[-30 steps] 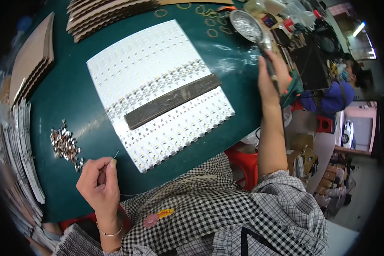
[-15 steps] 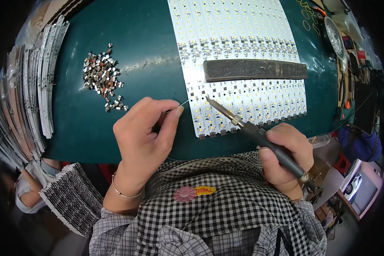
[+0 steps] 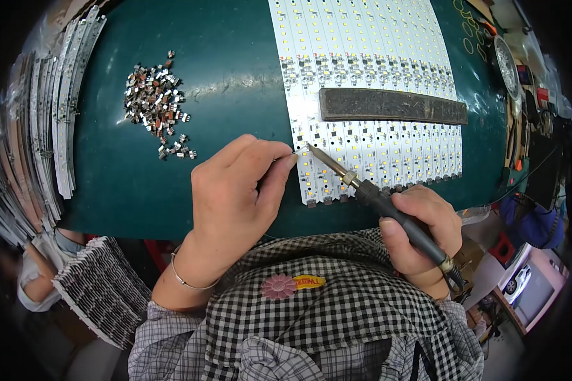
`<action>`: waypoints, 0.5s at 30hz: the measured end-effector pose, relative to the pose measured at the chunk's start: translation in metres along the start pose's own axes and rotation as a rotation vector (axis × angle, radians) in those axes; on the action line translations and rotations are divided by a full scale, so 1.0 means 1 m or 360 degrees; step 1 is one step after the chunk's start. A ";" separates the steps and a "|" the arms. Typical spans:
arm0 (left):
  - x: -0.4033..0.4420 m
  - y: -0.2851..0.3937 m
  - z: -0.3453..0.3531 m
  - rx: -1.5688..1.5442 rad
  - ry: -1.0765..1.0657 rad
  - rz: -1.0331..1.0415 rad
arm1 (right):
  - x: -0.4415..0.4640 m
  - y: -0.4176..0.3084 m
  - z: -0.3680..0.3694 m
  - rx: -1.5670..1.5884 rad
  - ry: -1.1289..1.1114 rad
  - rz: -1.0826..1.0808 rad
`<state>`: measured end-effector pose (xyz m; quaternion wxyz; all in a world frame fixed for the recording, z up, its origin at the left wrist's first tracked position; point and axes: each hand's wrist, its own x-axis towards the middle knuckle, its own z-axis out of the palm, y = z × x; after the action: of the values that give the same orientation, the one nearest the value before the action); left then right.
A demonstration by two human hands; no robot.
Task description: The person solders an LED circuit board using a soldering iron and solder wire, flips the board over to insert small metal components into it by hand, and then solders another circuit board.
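Observation:
My right hand [image 3: 426, 228] is closed round the dark handle of a soldering iron [image 3: 388, 206]. The iron's tip points up and left, at the left edge of a white panel of LED strips [image 3: 368, 44]. Between the thumb and forefinger of my left hand [image 3: 245, 184] is pinched a thin solder wire [image 3: 300, 150], its end close by the iron's tip. Whether wire and tip touch is too small to tell. A dark flat bar [image 3: 394, 105] lies across the strips, above the iron.
Small connectors [image 3: 154, 101] lie in a pile on the green table [image 3: 229, 70]. Bundled strips [image 3: 76, 95] line the left side. A round metal dish [image 3: 502, 63] and yellow rings [image 3: 469, 44] are at the right. A person's arm [image 3: 41, 279] shows at lower left.
My left hand has moved right and slightly up, bringing the solder wire over the panel's edge to the iron's tip. The whole panel appears shifted right in view.

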<state>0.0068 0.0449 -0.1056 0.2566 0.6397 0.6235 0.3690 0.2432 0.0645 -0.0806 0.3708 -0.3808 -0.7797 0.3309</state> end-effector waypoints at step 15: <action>-0.008 -0.009 -0.019 -0.0106 0.0131 -0.0127 | -0.020 0.004 -0.016 0.0172 0.0476 0.0367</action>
<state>-0.0131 0.0353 -0.1025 0.2663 0.5897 0.6459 0.4051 0.2666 0.0533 -0.0817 0.4621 -0.4920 -0.6483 0.3523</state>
